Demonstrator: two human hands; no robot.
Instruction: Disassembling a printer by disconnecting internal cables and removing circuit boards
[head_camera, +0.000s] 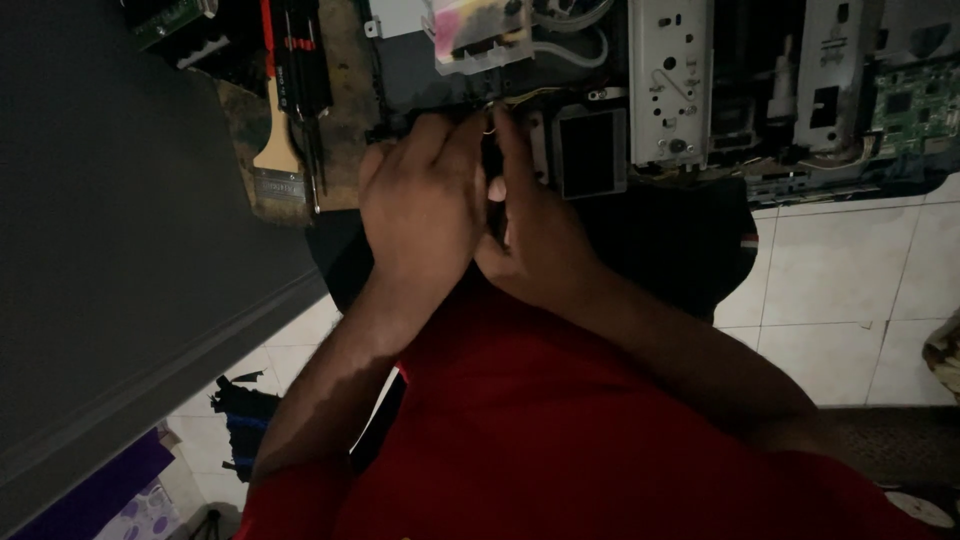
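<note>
Both my hands meet at the front edge of an opened printer (600, 60) with its cover off. My left hand (420, 200) lies with curled fingers against the dark printer body, and what it grips is hidden under it. My right hand (535, 235) presses against the left one, its fingertips pinched on a small pale metal piece (488, 127) at the printer's edge. Just above the fingers sits an ink tank block (470, 35) with pink and yellow ink. A dark square part (590, 152) is right of my fingers.
A flat paintbrush (276, 150) and red-and-black screwdrivers (295, 55) lie on a brown board to the left. A perforated metal frame (668, 80) and a green circuit board (915, 100) sit to the right. White floor tiles (850, 290) and a grey panel (120, 260) flank me.
</note>
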